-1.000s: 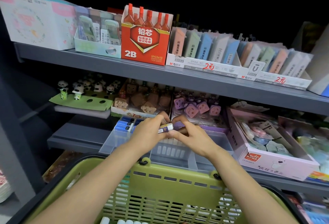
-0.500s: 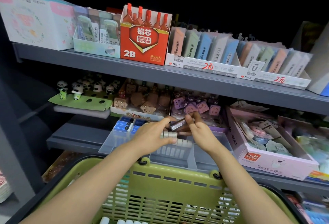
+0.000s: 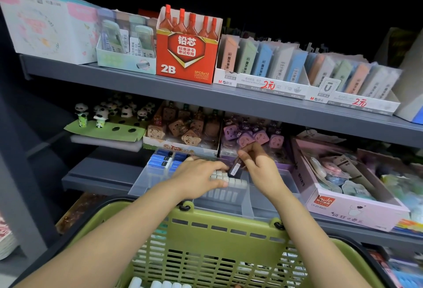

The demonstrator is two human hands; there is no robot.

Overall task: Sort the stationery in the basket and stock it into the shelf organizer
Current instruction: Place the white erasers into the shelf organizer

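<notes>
The right hand (image 3: 263,168) pinched a small dark eraser (image 3: 235,168) between thumb and fingers, its long axis steep and tilted, the lower end aimed down and to the left into the clear organizer (image 3: 146,177) on the lower shelf (image 3: 96,177). The left hand (image 3: 196,177) lay palm down over a row of white erasers (image 3: 225,179) standing in the organizer's middle compartment, fingers flat and spread, its grip closed on nothing that could be seen. Blue-sleeved erasers (image 3: 160,161) filled the far left compartment. The green basket (image 3: 206,230) sat just below the organizer, more white pieces visible at its bottom edge. Behind stood panda figures (image 3: 100,116), brown and purple novelty packs, and a pink box (image 3: 357,207) to the right. The upper shelf (image 3: 137,77) carried a red 2B lead box (image 3: 185,49) and pastel lead cases. The background above was dark.
</notes>
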